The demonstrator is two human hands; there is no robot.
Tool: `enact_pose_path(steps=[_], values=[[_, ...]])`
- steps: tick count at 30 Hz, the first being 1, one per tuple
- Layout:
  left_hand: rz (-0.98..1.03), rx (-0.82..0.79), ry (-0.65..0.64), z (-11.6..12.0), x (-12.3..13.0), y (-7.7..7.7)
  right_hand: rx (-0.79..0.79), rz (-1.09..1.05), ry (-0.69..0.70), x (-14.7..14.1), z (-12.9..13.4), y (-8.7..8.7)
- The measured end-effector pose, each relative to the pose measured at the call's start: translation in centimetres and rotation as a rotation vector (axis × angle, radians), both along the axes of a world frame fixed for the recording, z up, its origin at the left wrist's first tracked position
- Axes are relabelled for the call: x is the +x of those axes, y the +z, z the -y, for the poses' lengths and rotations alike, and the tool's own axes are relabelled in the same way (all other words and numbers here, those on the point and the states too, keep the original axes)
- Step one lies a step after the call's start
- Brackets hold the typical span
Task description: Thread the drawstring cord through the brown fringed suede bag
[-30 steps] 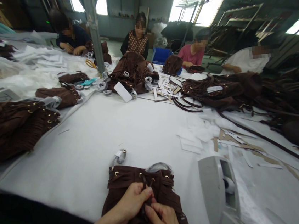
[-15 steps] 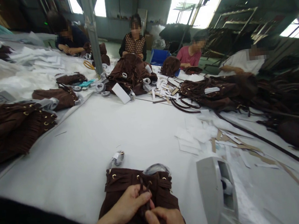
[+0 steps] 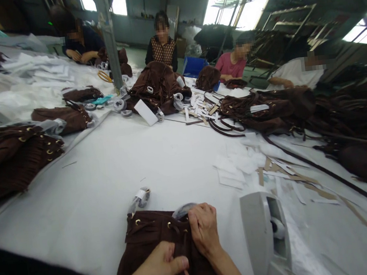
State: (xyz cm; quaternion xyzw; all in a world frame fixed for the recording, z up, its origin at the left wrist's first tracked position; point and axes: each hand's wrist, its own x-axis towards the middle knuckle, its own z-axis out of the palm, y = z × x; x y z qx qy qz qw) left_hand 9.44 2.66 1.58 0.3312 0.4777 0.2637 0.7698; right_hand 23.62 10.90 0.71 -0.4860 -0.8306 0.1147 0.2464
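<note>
The right hand (image 3: pixel 203 228) has left the cord and moved up to the top edge of the brown bag (image 3: pixel 148 242), where it now lies over the rim, fingers curled down on the far right corner; a moment ago both hands pinched the drawstring together. The left hand (image 3: pixel 162 268) stays low, thumb and fingers clenched on the cord (image 3: pixel 182 260) at the bag's middle. The bag lies flat on the white table (image 3: pixel 159 157) at the near edge, mouth away from the wearer, a clear plastic piece (image 3: pixel 181 211) showing at its opening. A grey tape dispenser (image 3: pixel 268 238) stands just right, a roll inside it
</note>
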Motion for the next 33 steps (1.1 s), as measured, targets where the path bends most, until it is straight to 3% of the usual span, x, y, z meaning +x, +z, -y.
enact_pose_path(steps=[9, 14, 17, 21, 26, 30, 33], values=[[0.021, 0.070, 0.012, 1.4, 0.2, -0.9, 0.068, 0.005, 0.105, 1.0, -1.2, -1.4], [0.016, 0.055, 0.039, 1.7, 0.4, -1.6, 0.054, 0.025, 0.080, 0.9, -1.4, -1.3], [0.002, 0.043, 0.065, 1.7, 0.6, -1.8, 0.026, 0.027, 0.062, 0.7, -1.3, 0.1], [-0.014, 0.082, 0.023, 1.7, 0.3, -1.6, -0.024, 0.048, 0.112, -0.1, -0.4, 3.1], [0.010, 0.103, 0.006, 1.9, -0.3, 0.8, -0.120, 0.276, 0.299, -1.9, 0.9, 5.4], [0.118, 0.109, 0.008, 2.3, -0.4, 2.0, -0.186, 0.272, 0.375, -2.5, 0.9, 4.7], [0.193, -0.016, 0.048, 2.6, -0.4, 0.9, -0.131, 0.207, 0.272, -2.6, 1.1, 2.7]])
